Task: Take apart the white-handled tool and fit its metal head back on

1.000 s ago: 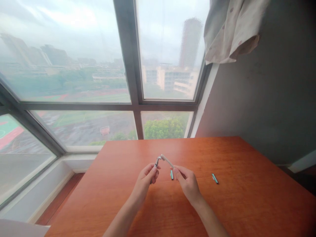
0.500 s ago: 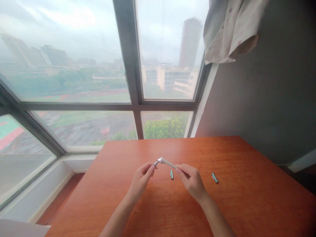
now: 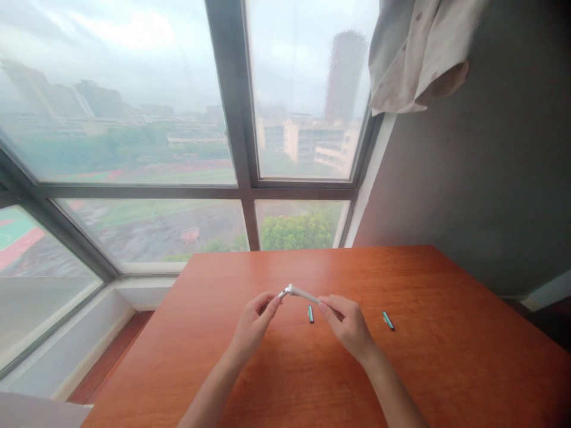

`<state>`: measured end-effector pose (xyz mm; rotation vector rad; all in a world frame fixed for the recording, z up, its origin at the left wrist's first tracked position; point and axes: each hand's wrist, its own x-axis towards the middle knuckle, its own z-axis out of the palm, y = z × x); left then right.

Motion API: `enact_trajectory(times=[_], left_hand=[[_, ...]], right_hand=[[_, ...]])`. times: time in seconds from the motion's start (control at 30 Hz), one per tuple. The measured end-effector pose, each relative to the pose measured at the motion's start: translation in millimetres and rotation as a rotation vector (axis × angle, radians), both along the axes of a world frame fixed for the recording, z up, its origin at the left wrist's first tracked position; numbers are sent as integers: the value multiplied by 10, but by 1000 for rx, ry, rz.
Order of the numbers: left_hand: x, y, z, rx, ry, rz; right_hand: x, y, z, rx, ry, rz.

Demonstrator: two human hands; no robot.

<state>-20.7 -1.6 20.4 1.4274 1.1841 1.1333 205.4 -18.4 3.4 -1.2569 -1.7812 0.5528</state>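
My left hand [image 3: 255, 323] is closed, its thumb and fingertips pinching the short silver end of what looks like a razor handle [image 3: 306, 295]. On the right, my right hand [image 3: 349, 328] grips the long pale shaft from the other side. Silver end and shaft meet at an angle above the table; whether they are one piece or two I cannot tell. Just left of my right hand, a small green-and-dark razor cartridge [image 3: 311, 314] lies on the wood. Another razor cartridge [image 3: 388, 321] rests farther right, apart from both hands.
The reddish-brown wooden table [image 3: 214, 380] reaches to the large window [image 3: 243, 193]. A dark grey wall [image 3: 450, 178] stands to the right, with a pale cloth [image 3: 419, 65] hanging above. Past the table's left edge is a low white ledge [image 3: 143, 291].
The angle of the silver end has changed slightly between my fingers. Both hands keep nearly the same place, and the two cartridges have not moved.
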Motion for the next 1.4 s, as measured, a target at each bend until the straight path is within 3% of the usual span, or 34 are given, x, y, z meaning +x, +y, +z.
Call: enact_trajectory(times=[0.17,0.4,0.73,1.4], left_hand=[[15,-6,-9,0,47,-20],[4,8,25,42,61,41],[-8,28,-69,113,162,38],[-3,29,-118,204,300,69]], right_hand=[[31,21,-33,14,11,-65],[21,1,26,34,-49,-34],[65,23,-57,60,10,-60],[17,24,-81,68,-126,-61]])
